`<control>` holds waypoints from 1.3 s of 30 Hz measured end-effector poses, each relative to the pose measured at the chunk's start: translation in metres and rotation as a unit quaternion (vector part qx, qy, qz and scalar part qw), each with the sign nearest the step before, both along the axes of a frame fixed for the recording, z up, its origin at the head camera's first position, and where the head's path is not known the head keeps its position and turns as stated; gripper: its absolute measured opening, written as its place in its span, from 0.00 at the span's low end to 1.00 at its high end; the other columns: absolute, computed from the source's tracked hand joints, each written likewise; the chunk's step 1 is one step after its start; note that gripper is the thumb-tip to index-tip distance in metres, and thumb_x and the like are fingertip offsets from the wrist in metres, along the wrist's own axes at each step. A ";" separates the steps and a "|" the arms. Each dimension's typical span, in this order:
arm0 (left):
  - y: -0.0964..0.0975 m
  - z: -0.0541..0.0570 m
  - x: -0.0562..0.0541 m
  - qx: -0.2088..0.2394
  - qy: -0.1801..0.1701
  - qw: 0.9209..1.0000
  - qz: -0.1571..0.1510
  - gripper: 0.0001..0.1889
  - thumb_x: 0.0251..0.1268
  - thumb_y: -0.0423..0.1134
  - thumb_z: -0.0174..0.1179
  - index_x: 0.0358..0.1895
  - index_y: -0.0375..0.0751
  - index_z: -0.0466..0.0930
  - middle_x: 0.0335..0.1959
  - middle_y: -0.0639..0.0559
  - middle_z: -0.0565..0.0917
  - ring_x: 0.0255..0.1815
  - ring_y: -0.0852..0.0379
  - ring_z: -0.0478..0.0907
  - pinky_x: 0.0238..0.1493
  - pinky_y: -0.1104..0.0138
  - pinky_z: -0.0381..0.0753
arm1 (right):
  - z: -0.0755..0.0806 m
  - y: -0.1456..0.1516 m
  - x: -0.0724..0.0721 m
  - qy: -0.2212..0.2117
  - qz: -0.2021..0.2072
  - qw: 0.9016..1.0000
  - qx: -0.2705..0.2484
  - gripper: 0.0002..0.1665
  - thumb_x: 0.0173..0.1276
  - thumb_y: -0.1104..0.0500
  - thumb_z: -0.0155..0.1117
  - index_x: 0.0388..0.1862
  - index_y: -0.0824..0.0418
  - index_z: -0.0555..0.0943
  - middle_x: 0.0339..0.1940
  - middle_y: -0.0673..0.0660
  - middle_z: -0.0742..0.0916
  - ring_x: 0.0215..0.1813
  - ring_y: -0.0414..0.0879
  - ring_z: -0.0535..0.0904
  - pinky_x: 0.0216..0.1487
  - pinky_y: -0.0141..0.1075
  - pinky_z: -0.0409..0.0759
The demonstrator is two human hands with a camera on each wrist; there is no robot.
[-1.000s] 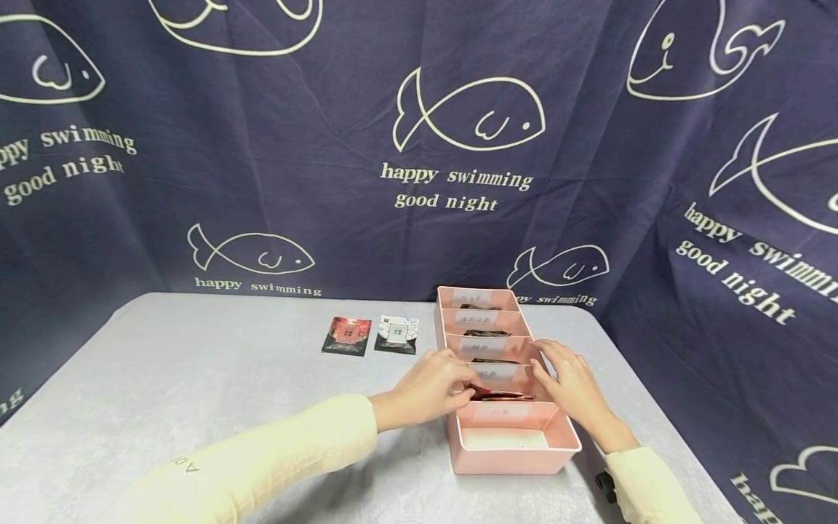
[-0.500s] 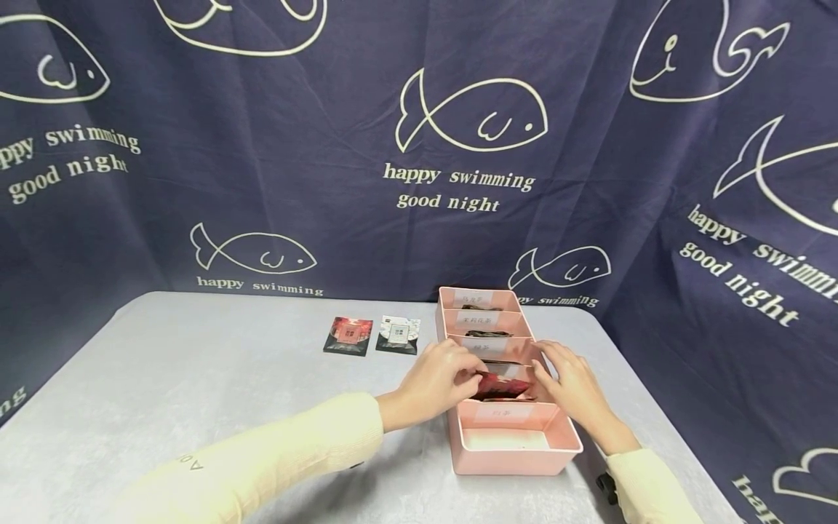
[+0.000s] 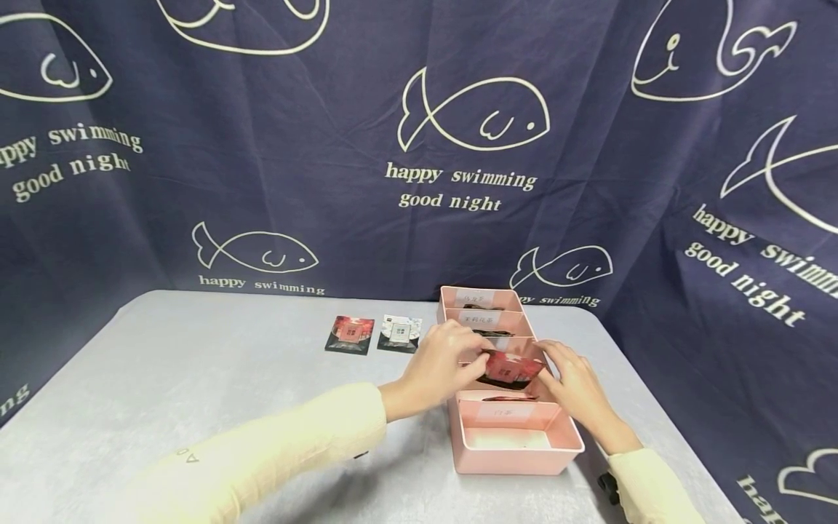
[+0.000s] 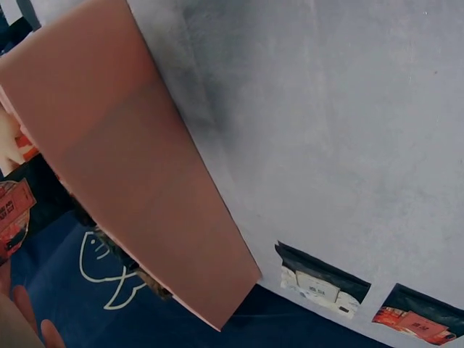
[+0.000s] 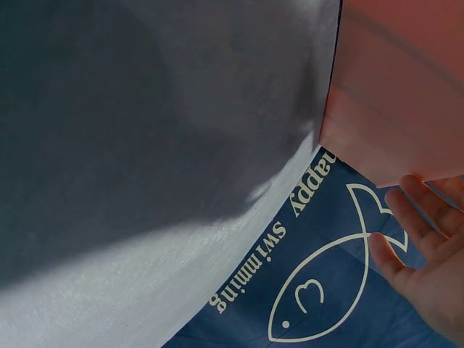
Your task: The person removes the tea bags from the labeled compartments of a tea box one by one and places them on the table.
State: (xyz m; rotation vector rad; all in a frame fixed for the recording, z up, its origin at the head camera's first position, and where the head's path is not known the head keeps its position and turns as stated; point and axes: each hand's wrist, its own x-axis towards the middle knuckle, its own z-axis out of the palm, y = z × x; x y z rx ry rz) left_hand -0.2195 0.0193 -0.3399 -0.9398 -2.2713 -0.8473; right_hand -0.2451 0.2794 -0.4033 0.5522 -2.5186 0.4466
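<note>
Pink box [image 3: 517, 463]: red packet edge [image 3: 511, 398] behind nearest divider [image 3: 545, 413], dark packets [image 3: 494, 332] beyond.
Right hand [image 3: 579, 382]: box's three o'clock, relaxed at the rim.
Left hand [image 3: 445, 360]: nine o'clock, pinching another red packet [image 3: 512, 372] above.
Surface [image 3: 262, 364]: two flat packets [image 3: 350, 335], box's ten o'clock.

Pale grey desk [image 3: 164, 364], faintly mottled, with rounded far corners. Directly on it, right of the middle in the head view, an upright pink box [image 3: 513, 463], open-topped, split by cross dividers, its length running away toward the desk's far edge. To the left of the box, near that same edge, two flat sachets side by side, a narrow gap between: a white-and-black sachet [image 3: 399, 335] nearer the box, a red-and-black sachet [image 3: 350, 335] farther left. Soft shadows on the desk beside the box.
</note>
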 end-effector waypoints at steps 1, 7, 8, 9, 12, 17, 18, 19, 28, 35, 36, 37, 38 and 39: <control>0.000 0.001 0.000 0.006 -0.003 1.000 0.001 0.07 0.53 0.39 0.60 0.34 0.53 0.84 0.29 0.64 0.83 0.35 0.65 0.73 0.38 0.68 0.68 | 0.000 0.000 0.000 -0.001 -0.001 1.000 -0.001 0.22 0.57 0.60 0.59 0.51 0.67 0.75 0.49 0.65 0.81 0.54 0.60 0.74 0.46 0.53 0.69; -0.005 0.005 -0.001 0.037 -0.016 0.999 0.006 0.06 0.53 0.38 0.59 0.34 0.52 0.83 0.31 0.63 0.84 0.36 0.64 0.73 0.40 0.67 0.69 | 0.000 -0.001 0.000 0.004 0.004 1.000 -0.010 0.19 0.59 0.61 0.58 0.50 0.66 0.76 0.48 0.63 0.82 0.52 0.59 0.75 0.45 0.54 0.69; -0.006 0.006 -0.001 0.041 -0.017 0.999 0.006 0.06 0.54 0.38 0.59 0.34 0.52 0.83 0.31 0.63 0.83 0.36 0.64 0.73 0.40 0.68 0.69 | 0.000 -0.001 0.000 0.006 0.006 1.000 -0.011 0.18 0.60 0.61 0.58 0.50 0.65 0.76 0.47 0.62 0.82 0.52 0.58 0.75 0.45 0.54 0.70; -0.008 0.006 -0.001 0.046 -0.017 0.999 0.007 0.06 0.54 0.38 0.58 0.34 0.51 0.83 0.30 0.62 0.83 0.35 0.64 0.72 0.40 0.68 0.70 | 0.000 -0.001 0.000 0.007 0.008 1.000 -0.012 0.18 0.60 0.61 0.58 0.49 0.65 0.76 0.47 0.62 0.82 0.52 0.58 0.75 0.45 0.54 0.70; -0.014 0.008 -0.003 0.061 -0.020 0.998 0.006 0.06 0.55 0.37 0.57 0.34 0.50 0.82 0.30 0.61 0.82 0.34 0.62 0.73 0.39 0.68 0.70 | 0.001 -0.002 0.000 0.012 0.010 1.000 -0.011 0.18 0.60 0.61 0.58 0.49 0.66 0.76 0.47 0.62 0.82 0.52 0.58 0.75 0.45 0.55 0.70; -0.025 0.012 -0.007 0.079 -0.022 0.997 0.015 0.06 0.56 0.37 0.57 0.35 0.49 0.82 0.31 0.61 0.82 0.35 0.62 0.74 0.45 0.67 0.71 | 0.000 -0.001 -0.001 0.016 0.005 1.000 -0.012 0.18 0.60 0.61 0.58 0.48 0.67 0.76 0.46 0.64 0.82 0.51 0.59 0.76 0.45 0.55 0.70; -0.028 0.012 -0.008 0.081 -0.020 0.996 0.019 0.06 0.56 0.36 0.57 0.35 0.49 0.81 0.31 0.61 0.82 0.35 0.63 0.74 0.44 0.66 0.71 | 0.000 -0.001 -0.001 0.016 0.005 1.000 -0.012 0.18 0.60 0.61 0.58 0.48 0.67 0.76 0.46 0.64 0.82 0.52 0.59 0.76 0.45 0.55 0.70; -0.031 0.013 -0.008 0.081 -0.016 0.996 0.026 0.06 0.56 0.36 0.57 0.35 0.49 0.81 0.31 0.61 0.83 0.35 0.64 0.73 0.44 0.66 0.71 | 0.000 -0.001 -0.001 0.016 0.005 1.000 -0.013 0.18 0.60 0.61 0.58 0.48 0.67 0.76 0.46 0.64 0.82 0.51 0.59 0.76 0.45 0.55 0.70; -0.068 0.011 -0.019 0.091 -0.018 0.992 0.080 0.06 0.54 0.35 0.56 0.34 0.46 0.81 0.31 0.57 0.83 0.34 0.58 0.73 0.39 0.66 0.71 | -0.001 0.000 -0.002 0.017 0.006 1.000 -0.013 0.18 0.60 0.60 0.58 0.49 0.67 0.76 0.47 0.63 0.82 0.52 0.59 0.75 0.45 0.54 0.69; -0.105 0.002 -0.034 0.093 -0.013 0.986 0.136 0.05 0.52 0.34 0.55 0.32 0.45 0.80 0.27 0.55 0.82 0.33 0.54 0.73 0.36 0.64 0.69 | 0.000 0.000 -0.002 0.018 0.007 1.000 -0.018 0.18 0.60 0.61 0.58 0.48 0.67 0.77 0.47 0.63 0.82 0.52 0.58 0.75 0.45 0.55 0.69; -0.110 0.000 -0.036 0.092 -0.016 0.985 0.143 0.05 0.52 0.34 0.55 0.32 0.45 0.80 0.27 0.55 0.82 0.33 0.54 0.72 0.36 0.63 0.69 | 0.000 0.000 -0.002 0.017 0.007 1.000 -0.018 0.18 0.60 0.61 0.58 0.48 0.67 0.77 0.47 0.63 0.82 0.52 0.59 0.75 0.45 0.55 0.69; -0.115 -0.002 -0.038 0.090 -0.020 0.984 0.151 0.05 0.52 0.34 0.55 0.32 0.45 0.80 0.27 0.54 0.82 0.33 0.54 0.72 0.36 0.63 0.69 | 0.000 0.000 -0.002 0.016 0.006 1.000 -0.018 0.18 0.60 0.61 0.58 0.48 0.67 0.77 0.47 0.63 0.82 0.52 0.59 0.75 0.45 0.55 0.69; -0.120 -0.004 -0.040 0.086 -0.024 0.983 0.159 0.05 0.52 0.35 0.55 0.32 0.45 0.80 0.27 0.54 0.82 0.33 0.54 0.72 0.37 0.62 0.68 | 0.000 0.000 -0.002 0.015 0.006 1.000 -0.018 0.18 0.60 0.61 0.58 0.48 0.67 0.76 0.47 0.63 0.82 0.52 0.59 0.75 0.45 0.55 0.69; -0.126 -0.006 -0.041 0.083 -0.028 0.982 0.167 0.05 0.52 0.35 0.55 0.32 0.45 0.79 0.27 0.54 0.82 0.33 0.54 0.72 0.37 0.61 0.68 | 0.000 0.000 -0.002 0.013 0.005 1.000 -0.018 0.18 0.60 0.60 0.58 0.48 0.67 0.76 0.47 0.63 0.82 0.52 0.59 0.75 0.45 0.55 0.69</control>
